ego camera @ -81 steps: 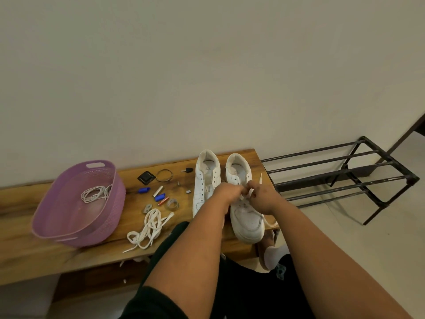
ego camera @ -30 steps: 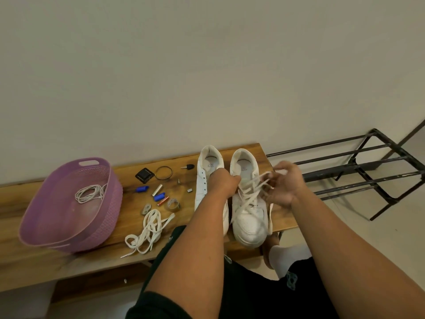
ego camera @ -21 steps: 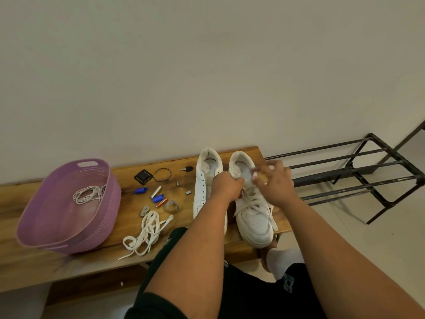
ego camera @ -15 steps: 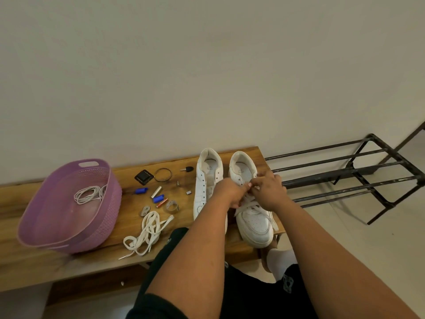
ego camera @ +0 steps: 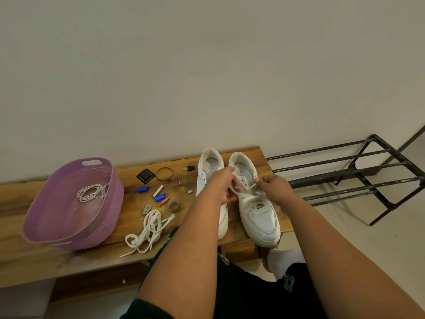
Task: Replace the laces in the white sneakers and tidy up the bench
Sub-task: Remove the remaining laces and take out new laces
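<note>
Two white sneakers stand side by side at the right end of the wooden bench, toes toward me. My left hand and my right hand are both over the right sneaker, each pinching part of its white lace near the upper eyelets. The left sneaker is partly hidden behind my left forearm; no lace shows on it. A loose white flat lace lies in a heap on the bench, left of my left arm.
A purple plastic basket holding a coiled thin white cord sits at the left. Small clutter lies between basket and shoes: a black square piece, a ring, blue caps, batteries, a key. A black metal rack stands right of the bench.
My right hand pulled the lace out to the right, then came back in to the shoe. Both hands now sit slightly apart over the upper eyelets, farther up the shoe than before.
</note>
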